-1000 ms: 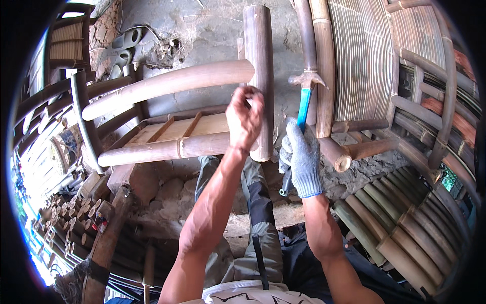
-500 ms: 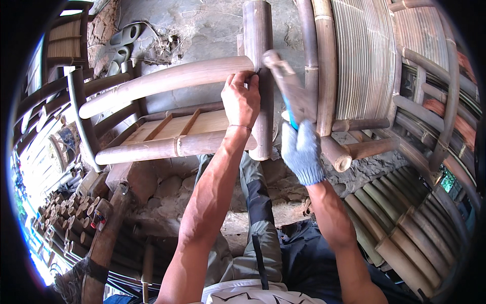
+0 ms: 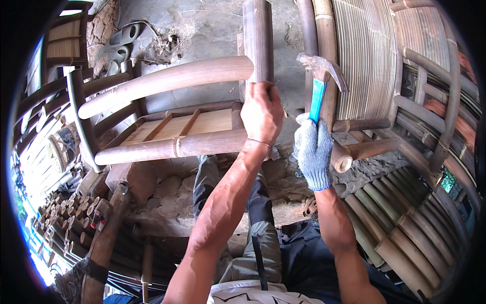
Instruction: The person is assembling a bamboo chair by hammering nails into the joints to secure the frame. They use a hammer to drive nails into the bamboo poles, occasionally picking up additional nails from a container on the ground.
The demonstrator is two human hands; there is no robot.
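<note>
My bare left hand (image 3: 263, 112) is closed round the thick upright bamboo post (image 3: 258, 38), just below where a curved bamboo rail (image 3: 169, 81) meets it; its fingertips are partly hidden behind the post. In my right hand (image 3: 313, 152), which wears a grey-blue knitted glove, is a claw hammer (image 3: 319, 93) with a bright blue handle and a worn metal head. The hammer head is up and to the right, apart from the post. Left of the post, the bamboo frame holds a slatted panel (image 3: 207, 121) edged by a lower bamboo rail (image 3: 202, 144).
A bamboo piece with a ribbed slatted surface (image 3: 364, 61) stands close on the right. Cut bamboo poles (image 3: 400, 223) lie stacked at lower right, and more bamboo ends (image 3: 76, 218) at lower left. Sandals (image 3: 124, 35) rest on the concrete floor at far left.
My left hand has moved down from the rail joint, where its fingertips were pinched, and now grips the post. My right hand has drawn the hammer away from the post to the right.
</note>
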